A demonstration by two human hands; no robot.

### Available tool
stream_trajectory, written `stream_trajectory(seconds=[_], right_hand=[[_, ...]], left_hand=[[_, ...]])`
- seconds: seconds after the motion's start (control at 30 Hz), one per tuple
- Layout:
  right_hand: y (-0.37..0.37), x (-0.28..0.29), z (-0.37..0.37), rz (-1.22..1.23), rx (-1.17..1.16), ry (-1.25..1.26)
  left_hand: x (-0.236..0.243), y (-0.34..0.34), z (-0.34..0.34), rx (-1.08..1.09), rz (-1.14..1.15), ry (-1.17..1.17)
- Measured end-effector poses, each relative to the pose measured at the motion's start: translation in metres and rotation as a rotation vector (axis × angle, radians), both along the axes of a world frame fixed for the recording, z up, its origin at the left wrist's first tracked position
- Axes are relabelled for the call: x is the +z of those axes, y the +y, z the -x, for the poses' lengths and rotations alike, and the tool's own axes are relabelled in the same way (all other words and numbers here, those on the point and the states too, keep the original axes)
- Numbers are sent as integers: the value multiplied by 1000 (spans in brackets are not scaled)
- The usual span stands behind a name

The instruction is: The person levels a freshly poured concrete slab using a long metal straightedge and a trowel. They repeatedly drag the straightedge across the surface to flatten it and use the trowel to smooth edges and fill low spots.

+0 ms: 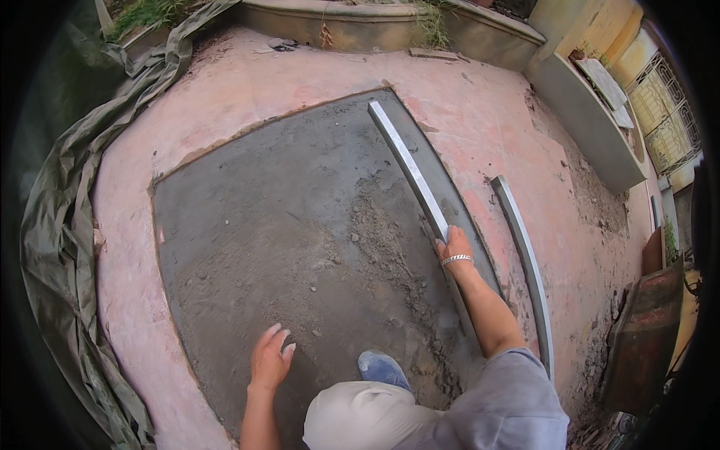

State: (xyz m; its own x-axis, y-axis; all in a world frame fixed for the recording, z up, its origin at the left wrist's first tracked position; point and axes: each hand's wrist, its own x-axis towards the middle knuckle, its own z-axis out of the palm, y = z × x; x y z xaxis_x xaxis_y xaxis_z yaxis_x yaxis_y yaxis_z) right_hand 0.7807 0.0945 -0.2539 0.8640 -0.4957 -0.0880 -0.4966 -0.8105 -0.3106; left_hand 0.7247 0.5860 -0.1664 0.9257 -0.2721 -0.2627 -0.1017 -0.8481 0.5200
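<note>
Right hand [453,246] grips a long metal straightedge [409,166], fingers wrapped round it at its near part; the bar lies on the right side of a grey wet mortar patch [285,240] and runs away toward the far edge. Bracelet [456,259] on that wrist. Left hand [271,358] is spread wide, fingers apart, holding nothing, over the near left part of the patch; contact with mortar unclear. Blue shoe [382,368] on the mortar just right of it. Second metal bar [525,262] lies on the pink concrete floor [487,112], right of the patch. Olive tarp [60,225] bunched along the left edge. Low wall [585,112] far right.
</note>
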Motion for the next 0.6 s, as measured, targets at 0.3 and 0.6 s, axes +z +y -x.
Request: stream_trajectory(seconds=[0.3, 0.6], right_hand=[[-81, -54, -26, 108, -205, 98], [-35, -55, -53, 59, -37, 50]], left_hand=[[-30, 46, 46, 165, -25, 137], [-23, 40, 77, 201, 25, 130]])
